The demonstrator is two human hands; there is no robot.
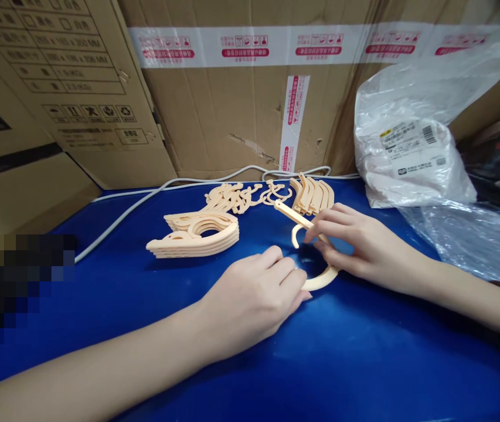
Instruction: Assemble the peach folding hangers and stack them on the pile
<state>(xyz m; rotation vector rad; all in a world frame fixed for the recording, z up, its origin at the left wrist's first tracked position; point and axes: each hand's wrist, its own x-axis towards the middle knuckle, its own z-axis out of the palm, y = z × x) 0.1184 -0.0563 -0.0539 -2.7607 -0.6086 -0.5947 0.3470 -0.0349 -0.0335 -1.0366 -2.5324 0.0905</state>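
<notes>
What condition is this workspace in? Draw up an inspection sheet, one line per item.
Surface: glossy blue tabletop.
Job's things: curved cream part and cream strip in hand; stack of cream pieces at left; loose hook parts and curved strips behind.
Clutter: labelled plastic bag and crumpled clear plastic at right.
Hands: left hand holds the curved cream part; right hand pinches the cream strip.
Cables: white cabling along the back, running forward at left.
Surroundings: cardboard boxes behind and at left.
</notes>
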